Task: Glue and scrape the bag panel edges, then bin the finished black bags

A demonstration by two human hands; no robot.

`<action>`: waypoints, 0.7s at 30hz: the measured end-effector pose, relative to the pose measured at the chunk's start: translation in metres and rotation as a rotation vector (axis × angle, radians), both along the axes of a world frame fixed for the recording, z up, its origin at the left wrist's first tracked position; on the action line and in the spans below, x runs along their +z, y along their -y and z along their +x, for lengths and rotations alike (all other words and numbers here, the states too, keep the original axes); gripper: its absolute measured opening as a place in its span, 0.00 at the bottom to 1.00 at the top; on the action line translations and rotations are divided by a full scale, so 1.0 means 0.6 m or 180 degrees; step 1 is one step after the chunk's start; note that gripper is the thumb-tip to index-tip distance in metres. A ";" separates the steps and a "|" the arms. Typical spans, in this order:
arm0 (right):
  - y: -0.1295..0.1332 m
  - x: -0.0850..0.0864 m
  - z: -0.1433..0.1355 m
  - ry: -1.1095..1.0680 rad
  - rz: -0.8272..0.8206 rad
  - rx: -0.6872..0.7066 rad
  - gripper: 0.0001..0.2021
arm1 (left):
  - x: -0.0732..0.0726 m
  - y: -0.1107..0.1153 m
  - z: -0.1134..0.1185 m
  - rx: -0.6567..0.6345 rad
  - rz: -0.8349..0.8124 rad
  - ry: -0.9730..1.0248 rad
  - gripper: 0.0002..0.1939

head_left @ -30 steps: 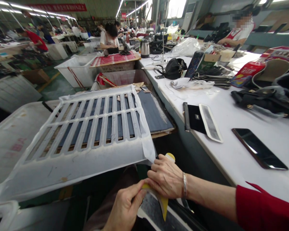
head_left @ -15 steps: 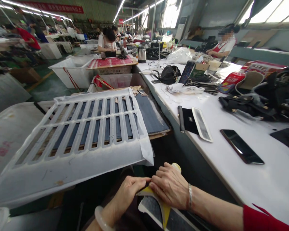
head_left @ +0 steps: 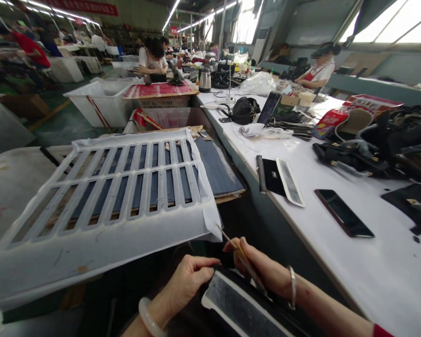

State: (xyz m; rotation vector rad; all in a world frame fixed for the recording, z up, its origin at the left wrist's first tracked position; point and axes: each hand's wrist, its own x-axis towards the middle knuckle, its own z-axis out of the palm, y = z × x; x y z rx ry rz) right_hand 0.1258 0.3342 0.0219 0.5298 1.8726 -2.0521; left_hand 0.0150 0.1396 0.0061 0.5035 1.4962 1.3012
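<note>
My left hand (head_left: 187, 281), with a pale bangle at the wrist, pinches the near corner of a dark flat piece (head_left: 242, 304) that has a pale-edged grey panel. The piece lies low in front of me, its lower part cut off by the frame. Close to its right side, my right hand (head_left: 261, 267) holds a thin stick-like tool (head_left: 243, 257), whose narrow tip points up and left toward the white slotted tray. A silver bracelet circles the right wrist. The tool's lower end is partly hidden by the hand.
A white slotted tray (head_left: 133, 220) spans the left front. On the white table (head_left: 337, 262) at the right lie a phone (head_left: 344, 213), a black piece with a white-edged panel (head_left: 279, 180) and dark bags (head_left: 358, 154). People sit farther back.
My right hand has opened out from its grip on the yellow-edged material and now holds the thin tool. The yellow material is out of sight. The view has shifted slightly.
</note>
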 end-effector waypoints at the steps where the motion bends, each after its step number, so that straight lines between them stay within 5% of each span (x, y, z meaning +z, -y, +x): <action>1: 0.005 -0.004 -0.006 -0.0022 -0.0230 0.0079 0.37 | 0.005 -0.001 0.000 -0.0036 0.0060 0.0065 0.16; 5: 0.023 -0.029 -0.032 -0.0160 -0.0281 0.0189 0.38 | 0.018 -0.004 0.001 -0.0084 0.0289 0.0306 0.15; 9: 0.037 -0.044 -0.046 -0.0122 0.0029 0.0185 0.27 | 0.010 -0.008 0.006 0.0163 0.0178 0.0420 0.15; 16: 0.043 -0.007 -0.052 -0.0592 0.1431 0.0889 0.11 | 0.004 -0.014 0.005 0.0162 -0.0069 -0.0286 0.14; 21: 0.043 0.005 -0.049 -0.0461 0.1998 0.0731 0.08 | 0.010 -0.012 0.002 0.0097 0.0145 -0.0128 0.11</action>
